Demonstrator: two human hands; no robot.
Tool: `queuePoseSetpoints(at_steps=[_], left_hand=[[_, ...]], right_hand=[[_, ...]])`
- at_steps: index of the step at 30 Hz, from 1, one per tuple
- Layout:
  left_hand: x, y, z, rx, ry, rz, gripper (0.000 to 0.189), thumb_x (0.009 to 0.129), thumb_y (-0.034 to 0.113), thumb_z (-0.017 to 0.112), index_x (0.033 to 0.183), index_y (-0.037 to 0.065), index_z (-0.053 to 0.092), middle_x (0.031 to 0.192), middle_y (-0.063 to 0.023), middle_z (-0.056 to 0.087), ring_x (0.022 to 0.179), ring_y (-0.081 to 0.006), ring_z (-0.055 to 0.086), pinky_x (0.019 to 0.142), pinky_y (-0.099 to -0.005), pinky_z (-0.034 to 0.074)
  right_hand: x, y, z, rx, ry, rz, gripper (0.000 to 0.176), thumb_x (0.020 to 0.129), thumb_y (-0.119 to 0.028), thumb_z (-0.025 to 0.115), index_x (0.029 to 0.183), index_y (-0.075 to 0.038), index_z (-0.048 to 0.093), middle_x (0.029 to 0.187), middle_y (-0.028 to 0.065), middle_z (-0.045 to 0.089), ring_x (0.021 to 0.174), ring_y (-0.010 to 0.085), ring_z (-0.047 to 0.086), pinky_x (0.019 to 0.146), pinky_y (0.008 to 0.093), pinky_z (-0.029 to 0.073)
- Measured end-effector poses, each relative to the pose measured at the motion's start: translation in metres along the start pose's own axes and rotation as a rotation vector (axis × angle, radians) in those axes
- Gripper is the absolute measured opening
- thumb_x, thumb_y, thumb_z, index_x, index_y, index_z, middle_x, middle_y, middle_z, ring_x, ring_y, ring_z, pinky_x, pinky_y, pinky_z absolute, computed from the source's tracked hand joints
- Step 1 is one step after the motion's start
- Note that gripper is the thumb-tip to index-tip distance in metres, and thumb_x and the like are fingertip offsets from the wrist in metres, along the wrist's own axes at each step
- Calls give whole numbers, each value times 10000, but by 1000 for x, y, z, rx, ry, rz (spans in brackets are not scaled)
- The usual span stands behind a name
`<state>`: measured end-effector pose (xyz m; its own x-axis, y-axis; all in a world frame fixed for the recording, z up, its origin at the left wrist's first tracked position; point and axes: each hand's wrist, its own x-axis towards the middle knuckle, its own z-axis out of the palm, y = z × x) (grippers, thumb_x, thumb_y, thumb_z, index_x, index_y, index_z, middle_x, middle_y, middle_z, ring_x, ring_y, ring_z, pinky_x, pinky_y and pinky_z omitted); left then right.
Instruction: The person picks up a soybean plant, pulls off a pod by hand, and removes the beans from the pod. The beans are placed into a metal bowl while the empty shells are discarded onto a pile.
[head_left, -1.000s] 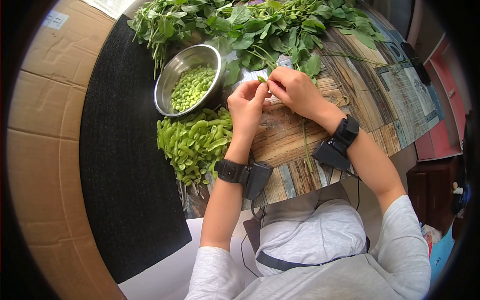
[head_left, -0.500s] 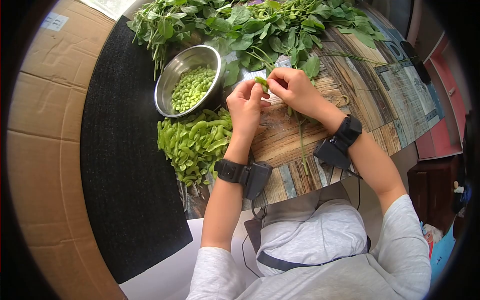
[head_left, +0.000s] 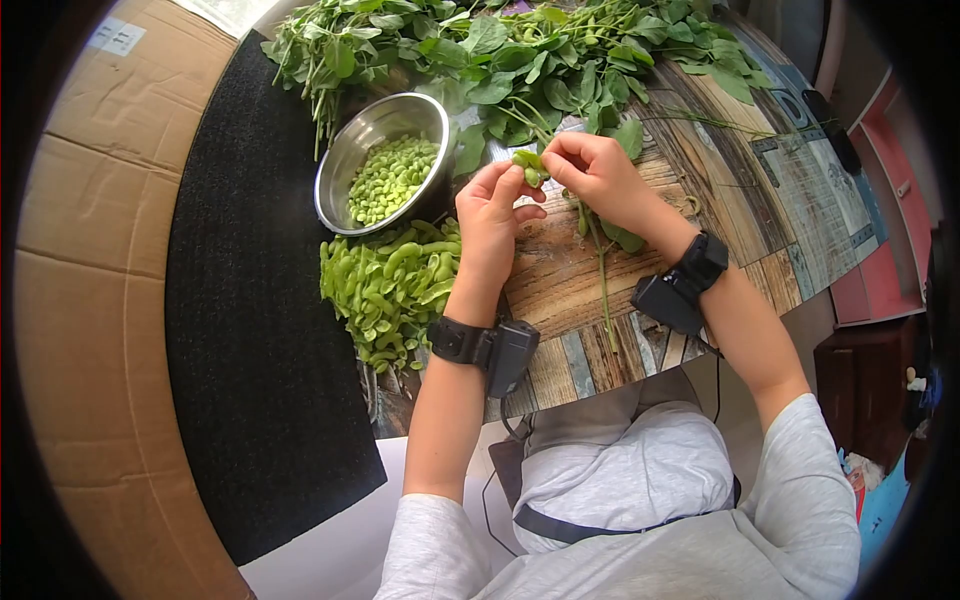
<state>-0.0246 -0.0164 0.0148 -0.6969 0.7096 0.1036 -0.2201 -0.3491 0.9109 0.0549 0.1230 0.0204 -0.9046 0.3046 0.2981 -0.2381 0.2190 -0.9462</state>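
A green pod, opened with pale beans showing, is held between my two hands over the wooden-patterned table. My left hand pinches its left side, and my right hand grips its right side with thumb and forefinger. Left of my hands, a steel bowl contains shelled green beans. Below the bowl lies a heap of green pods and empty shells. A stem with a few pods rests under my right hand.
Leafy bean plants spread across the far side of the table. A black mat covers the left side, next to a cardboard sheet. A dark object lies by the right edge. Each wrist wears a black device.
The pod between my hands is now spread wider, with more of its beans showing. Both hands have shifted only slightly.
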Motion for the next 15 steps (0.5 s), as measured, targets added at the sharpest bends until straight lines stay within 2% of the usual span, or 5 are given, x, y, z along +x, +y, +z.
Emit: queuePoseSetpoints(at_steps=[2,3,6,8,15], left_hand=[[-1,0,3,46,88,-50,164,881,159,549,935,6,577,815,-53,608,691,-126,586,540,-243,505],[-1,-1,4,46,87,-51,164,881,159,549,935,6,577,815,-53,608,691,-126,586,540,-243,505],[0,-3,5,109,133,-78,167,878,166,560,923,6,582,797,-48,605,676,-115,583,530,-233,499],[0,-3,5,140,109,-75,170,878,165,562,923,3,585,790,-48,604,675,-108,582,528,-226,496],[1,-8,2,225,103,-16,173,875,139,566,958,-12,585,794,-45,604,699,-104,588,524,-216,490]], right_hand=[[-1,-2,0,-458,109,-274,109,833,-128,557,859,-30,596,684,39,560,590,147,540,546,263,434],[-2,-4,0,-458,111,-273,109,833,-128,557,859,-30,596,684,39,560,590,147,540,546,263,434],[-2,-8,2,-391,122,-264,101,815,-89,553,896,-57,605,781,75,565,668,229,572,610,317,469],[1,-2,3,-478,152,-516,123,818,-54,539,917,-64,611,840,73,562,718,241,585,646,327,481],[-2,-1,3,-459,131,-439,139,803,-35,539,910,-48,627,863,82,573,738,244,589,649,328,481]])
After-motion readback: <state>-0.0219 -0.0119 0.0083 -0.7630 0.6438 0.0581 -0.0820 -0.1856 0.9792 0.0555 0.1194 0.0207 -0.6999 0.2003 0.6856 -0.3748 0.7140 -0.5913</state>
